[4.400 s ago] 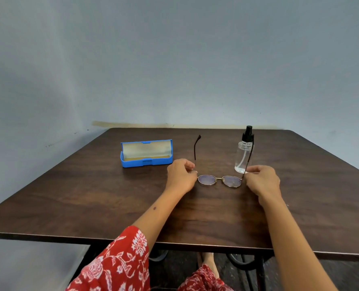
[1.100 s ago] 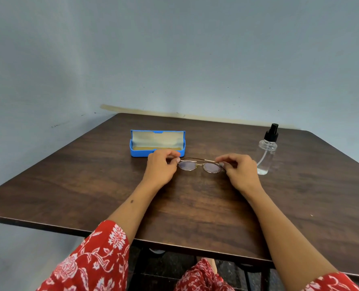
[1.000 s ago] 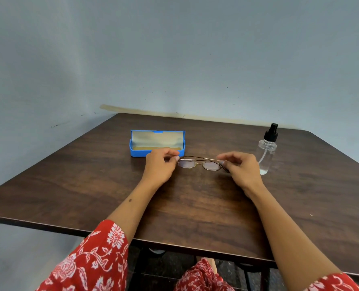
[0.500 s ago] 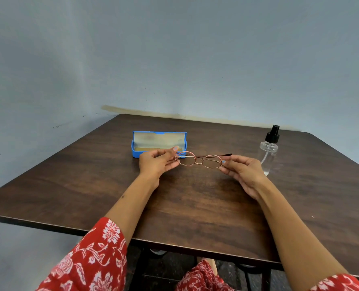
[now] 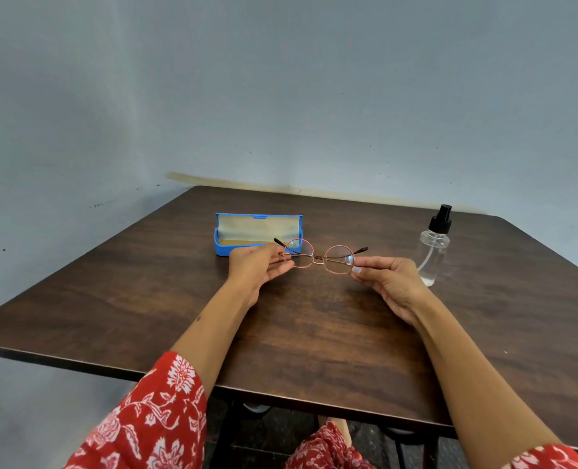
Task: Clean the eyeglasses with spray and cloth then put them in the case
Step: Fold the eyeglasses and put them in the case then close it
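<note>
A: Where are the eyeglasses?

B: Held up off the worktop, between both hands, lenses upright and facing the person. They sit in front of the right end of the open blue case, overlapping it in the view.

A: And the left hand?

B: Forearm reaching forward from the red floral sleeve, palm turned inward. Its grip is a narrow pinch of thumb and fingertips on the frame's left end, by the hinge.

A: The right hand?

B: Palm turned up and inward, wrist bent a little. Thumb and fingertips pinch the rim of the right lens, so that grip is narrow too. Both temple arms are folded behind the lenses, their dark tips poking out at each side.

A: Anything else?

B: 1 clear spray bottle with a black nozzle stands upright just right of the right hand, not touching it. I cannot make out a cloth.
</note>
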{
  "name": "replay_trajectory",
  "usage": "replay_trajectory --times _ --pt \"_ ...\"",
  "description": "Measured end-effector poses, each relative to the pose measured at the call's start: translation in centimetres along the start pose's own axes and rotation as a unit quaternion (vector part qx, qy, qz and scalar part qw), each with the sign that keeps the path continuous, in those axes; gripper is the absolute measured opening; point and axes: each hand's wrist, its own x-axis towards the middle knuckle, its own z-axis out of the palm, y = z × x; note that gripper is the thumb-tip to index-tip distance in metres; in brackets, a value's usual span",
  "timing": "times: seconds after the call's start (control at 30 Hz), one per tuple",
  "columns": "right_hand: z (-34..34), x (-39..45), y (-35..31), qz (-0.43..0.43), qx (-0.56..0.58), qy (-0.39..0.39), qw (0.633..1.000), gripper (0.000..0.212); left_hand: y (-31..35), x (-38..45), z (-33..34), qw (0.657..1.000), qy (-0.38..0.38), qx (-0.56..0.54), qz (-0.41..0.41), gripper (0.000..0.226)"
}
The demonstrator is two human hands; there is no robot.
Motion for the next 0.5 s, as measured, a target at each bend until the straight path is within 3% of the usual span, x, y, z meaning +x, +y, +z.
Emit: replay_trajectory --times 0.23,0.37,0.5 --pt "0.3 -0.3 -0.1 -0.031 0.004 0.018 0.999 0.008 -0.1 -0.2 -0.1 0.998 -0.031 0.020 0.048 0.013" --pt "0.7 -0.3 0.1 -0.056 -0.037 0.037 0.997 0.010 -0.4 0.0 -0.5 0.985 -0.009 0.135 0.107 0.016" --pt "1.6 0.2 1.0 -0.107 -0.167 0.085 0.976 0.013 -0.1 0.5 -1.5 0.949 0.046 0.260 0.174 0.014"
